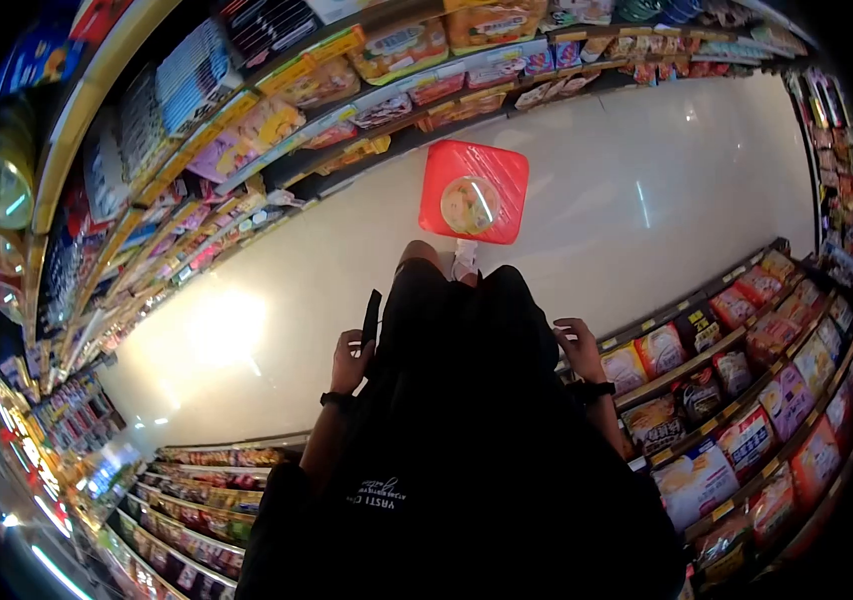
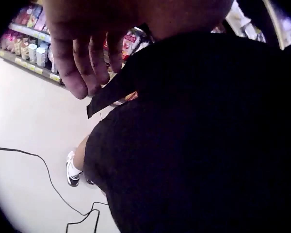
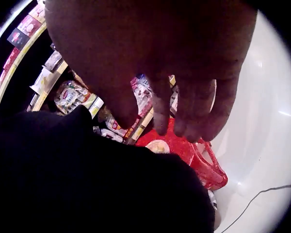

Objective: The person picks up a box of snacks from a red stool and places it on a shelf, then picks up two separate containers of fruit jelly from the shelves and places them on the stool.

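"Containers first?"

"A round clear tub, set on a square red stool out beyond the knees. Inside, pale, mixed pieces, too small to name."

"Others?"

"Big round jars at the far left, contents blurred. Bright bags in rows at lower right, printed fronts showing."

"And underfoot?"

"Pale, glossy floor, streaked with reflected light, brightest at left. Across it in the left wrist view, a thin black cord. Just beside the stool, a white shoe."

"The room?"

"A shop aisle, by the look of it. Packed shelves on both sides, labels along the edges."

"Left hand?"

"Beside the black shorts, fingers loose and slightly apart. Right by the fingertips, a narrow flap; touching or only close, cannot tell."

"Right hand?"

"At the other side of the shorts, near the lower shelves. Fingers relaxed, a little spread; cannot tell about contact with the cloth."

"Looks?"

"Shorts plain and dark, spread wide over the lap. Flap flat, just as black. Stool smooth-cornered, with an opening in the side."
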{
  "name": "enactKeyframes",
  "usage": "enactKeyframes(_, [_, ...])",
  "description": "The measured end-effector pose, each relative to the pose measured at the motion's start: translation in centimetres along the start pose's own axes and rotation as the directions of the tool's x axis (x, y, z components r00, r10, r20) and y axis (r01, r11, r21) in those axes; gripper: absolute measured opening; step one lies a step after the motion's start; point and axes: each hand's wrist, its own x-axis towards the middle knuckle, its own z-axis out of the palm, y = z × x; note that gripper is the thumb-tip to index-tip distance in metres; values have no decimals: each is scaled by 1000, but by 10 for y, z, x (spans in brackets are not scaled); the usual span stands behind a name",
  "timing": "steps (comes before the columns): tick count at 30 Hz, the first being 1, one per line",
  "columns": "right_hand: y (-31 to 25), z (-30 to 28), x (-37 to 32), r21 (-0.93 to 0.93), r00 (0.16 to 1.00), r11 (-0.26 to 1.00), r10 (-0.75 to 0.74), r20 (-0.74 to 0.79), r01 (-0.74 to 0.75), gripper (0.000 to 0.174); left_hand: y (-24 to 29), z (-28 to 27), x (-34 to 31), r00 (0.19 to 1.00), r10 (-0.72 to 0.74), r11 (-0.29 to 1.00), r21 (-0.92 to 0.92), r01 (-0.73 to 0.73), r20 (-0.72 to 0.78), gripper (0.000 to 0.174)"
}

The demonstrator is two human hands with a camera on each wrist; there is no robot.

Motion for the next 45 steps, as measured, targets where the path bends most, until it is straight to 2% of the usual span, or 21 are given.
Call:
enactKeyframes(2, [-4, -4, 8, -44, 1000, 999, 14, -2, -14, 25, 2, 12, -7, 987, -156, 983, -104, 151, -39, 40])
enactKeyframes(3, [-16, -5, 11, 53, 992, 994, 85, 93, -90, 36, 0, 16, -10, 971, -234, 962, -157, 224, -53, 42])
enactKeyframes(6, [-41, -4, 29, 15, 879, 994, 85, 469, -104, 37, -17, 18, -12, 901, -360, 853, -305, 422, 242, 45])
enactKeyframes(7, [-51, 2, 34, 16, 847, 992, 95, 523, -122, 31, -21, 20, -15, 905, -328, 844, -347, 410, 272, 38])
enactKeyframes(10, [-84, 23, 56, -32, 800, 992, -79, 595, 122, 25, -29, 25, -24, 975, -167, 973, -137, 187, 145, 26])
enactKeyframes(13, [-106, 41, 81, -101, 746, 988, -21, 665, 117, 29, -32, 21, -36, 999, -33, 987, -160, 27, -35, 16])
enactKeyframes(14, [-106, 49, 90, -137, 730, 980, -12, 683, 145, 30, -32, 16, -45, 992, -89, 980, -184, 72, -90, 14])
enactKeyframes(15, [-114, 60, 93, -76, 777, 990, -46, 628, 120, 31, -37, 10, -53, 979, -144, 971, -210, 113, -142, 13])
enactKeyframes(18, [-125, 73, 102, 11, 789, 996, -78, 610, 91, 26, -62, -2, -81, 939, -240, 935, -318, 156, -245, 12])
enactKeyframes(22, [-91, 74, 104, -224, 701, 972, 112, 704, 70, 22, -80, -16, -119, 893, -292, 927, -330, 177, -341, 13])
enactKeyframes(24, [-82, 89, 91, -229, 645, 973, 163, 747, 20, 18, -87, -26, -129, 868, -339, 916, -339, 217, -362, 15])
enactKeyframes(27, [-65, 138, 82, -273, 743, 956, 256, 618, -102, 11, -102, -46, -125, 797, -166, 981, -177, 75, -581, 13])
enactKeyframes(28, [-77, 158, 80, -199, 765, 976, 194, 614, -88, 13, -103, -56, -125, 749, -114, 989, -146, 24, -653, 13])
enactKeyframes(29, [-90, 179, 78, -123, 783, 990, 133, 608, -73, 15, -114, -61, -126, 765, -309, 899, -435, 42, -565, 12])
enactKeyframes(31, [-131, 235, 66, -10, 843, 999, -35, 537, 48, 20, -125, -83, -127, 778, -285, 889, -457, -2, -559, 13])
enactKeyframes(32, [-157, 260, 57, -18, 875, 997, 69, 480, -68, 19, -134, -96, -130, 786, -274, 884, -467, -21, -554, 14])
enactKeyframes(34, [-169, 310, 73, -53, 838, 979, -139, 528, 196, 20, -175, -115, -126, 766, -299, 839, -539, -74, -570, 14])
enactKeyframes(37, [-168, 394, 99, -105, 797, 912, -284, 532, 395, 20, -222, -150, -116, 716, -300, 846, -523, -105, -630, 12])
enactKeyframes(40, [-168, 445, 127, -215, 825, 861, -326, 461, 460, 19, -267, -167, -108, 708, -363, 846, -533, -23, -606, 11])
enactKeyframes(44, [-117, 477, 144, -437, 871, 803, -196, 450, 406, 25, -321, -156, -115, 687, -424, 857, -507, 93, -590, 15])
enactKeyframes(45, [-85, 471, 163, -538, 814, 640, -261, 519, 549, 30, -326, -154, -122, 706, -449, 855, -493, 161, -548, 15])
